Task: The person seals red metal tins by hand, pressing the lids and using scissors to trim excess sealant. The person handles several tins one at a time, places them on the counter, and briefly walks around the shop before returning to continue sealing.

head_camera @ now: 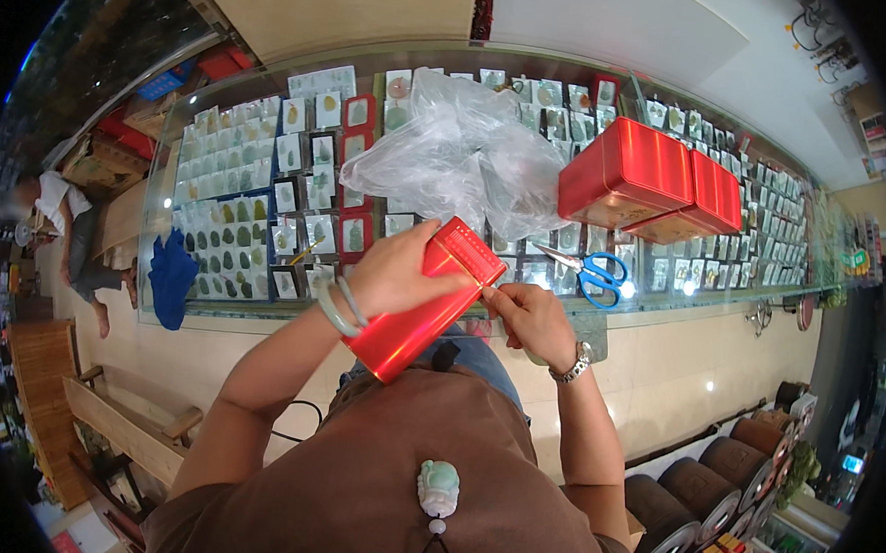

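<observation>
A shiny red rectangular tin (pixel 410 327) is tilted in front of my body, its narrow printed end pointing up and away. My left hand (pixel 398 270) lies across its side and grips it. At the tin's upper right edge, my right hand (pixel 535 319) pinches with thumb and fingertips; whether it has the seam or a bit of film there is too small to tell. Past the tin a crumpled clear plastic bag (pixel 464 154) spreads over the glass display counter (pixel 381 314). Blue-handled scissors (pixel 597 277) lie slightly apart on the glass, right of the tin.
Two more red tins (pixel 625 170) stand side by side on the counter. Under the glass are rows of carded pendants (pixel 223 164). A blue cloth (pixel 172 277) hangs over the left edge. A person (pixel 77 235) sits far left; a wooden bench (pixel 119 425) stands behind-left, dark drums (pixel 702 493) lower right.
</observation>
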Demonstrator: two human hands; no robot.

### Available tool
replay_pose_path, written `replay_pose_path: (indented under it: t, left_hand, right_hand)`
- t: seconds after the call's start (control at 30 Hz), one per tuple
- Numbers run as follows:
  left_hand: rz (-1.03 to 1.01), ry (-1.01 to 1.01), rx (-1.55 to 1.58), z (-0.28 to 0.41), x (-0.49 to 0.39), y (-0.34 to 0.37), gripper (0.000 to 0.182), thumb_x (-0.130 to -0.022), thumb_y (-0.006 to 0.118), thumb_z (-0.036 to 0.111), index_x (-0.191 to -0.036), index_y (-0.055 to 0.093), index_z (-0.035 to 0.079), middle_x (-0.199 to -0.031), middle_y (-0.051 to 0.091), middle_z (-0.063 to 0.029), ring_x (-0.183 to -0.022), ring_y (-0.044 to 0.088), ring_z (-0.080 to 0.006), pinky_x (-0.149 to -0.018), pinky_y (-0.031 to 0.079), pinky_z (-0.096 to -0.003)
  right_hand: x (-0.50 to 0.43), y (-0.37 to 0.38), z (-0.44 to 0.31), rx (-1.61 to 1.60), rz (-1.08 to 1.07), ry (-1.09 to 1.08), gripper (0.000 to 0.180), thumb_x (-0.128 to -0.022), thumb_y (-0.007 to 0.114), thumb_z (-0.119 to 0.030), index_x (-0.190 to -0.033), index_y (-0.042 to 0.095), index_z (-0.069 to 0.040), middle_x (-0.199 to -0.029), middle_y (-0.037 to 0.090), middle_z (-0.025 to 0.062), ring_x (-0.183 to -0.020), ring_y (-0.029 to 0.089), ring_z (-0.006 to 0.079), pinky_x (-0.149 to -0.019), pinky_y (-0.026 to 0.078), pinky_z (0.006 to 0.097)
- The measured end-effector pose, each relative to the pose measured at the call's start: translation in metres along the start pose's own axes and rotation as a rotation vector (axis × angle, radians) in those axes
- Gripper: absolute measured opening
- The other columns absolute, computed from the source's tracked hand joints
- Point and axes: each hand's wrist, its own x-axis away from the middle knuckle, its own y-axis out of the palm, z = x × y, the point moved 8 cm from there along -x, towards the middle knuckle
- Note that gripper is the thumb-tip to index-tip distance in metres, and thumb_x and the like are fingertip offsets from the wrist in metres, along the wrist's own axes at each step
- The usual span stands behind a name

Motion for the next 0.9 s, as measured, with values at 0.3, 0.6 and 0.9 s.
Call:
replay_pose_path:
  t: [0.3,0.6,0.9]
  left_hand:
    - [0.333,-0.099,-0.245,0.018,0.010,0.008,0.073,-0.065,0.088,0.050,-0.111,0.060,0.000,-0.091,0.072,-0.0153,-0.083,0.071,-0.0292,-0.074,0.056,-0.0387]
    - [0.252,-0.197,0.377,-0.034,-0.008,0.010,0.038,-0.087,0.076,0.030,-0.110,0.073,0.000,-0.089,0.076,-0.0083,-0.077,0.066,-0.0078,-0.071,0.053,-0.0256]
    - [0.646,0.365,0.053,0.034,0.003,-0.021,0.019,-0.092,0.068,0.016,-0.097,0.073,-0.002,-0.082,0.071,-0.0096,-0.076,0.065,-0.0138,-0.072,0.051,-0.0311]
  right_hand:
    - [0.002,0.009,0.012,-0.061,0.006,-0.052,0.046,-0.098,0.056,-0.038,-0.074,0.068,-0.001,-0.050,0.059,0.0101,-0.045,0.064,0.0206,-0.048,0.048,0.0324]
    - [0.002,0.012,0.014,-0.067,0.004,-0.081,0.050,-0.097,0.056,-0.044,-0.072,0.069,-0.002,-0.051,0.059,0.0102,-0.048,0.064,0.0230,-0.054,0.048,0.0342]
    - [0.013,0.036,0.032,-0.359,-0.069,-0.016,0.047,-0.101,0.055,-0.043,-0.080,0.066,-0.002,-0.058,0.055,0.0002,-0.047,0.054,0.0078,-0.042,0.046,0.0244]
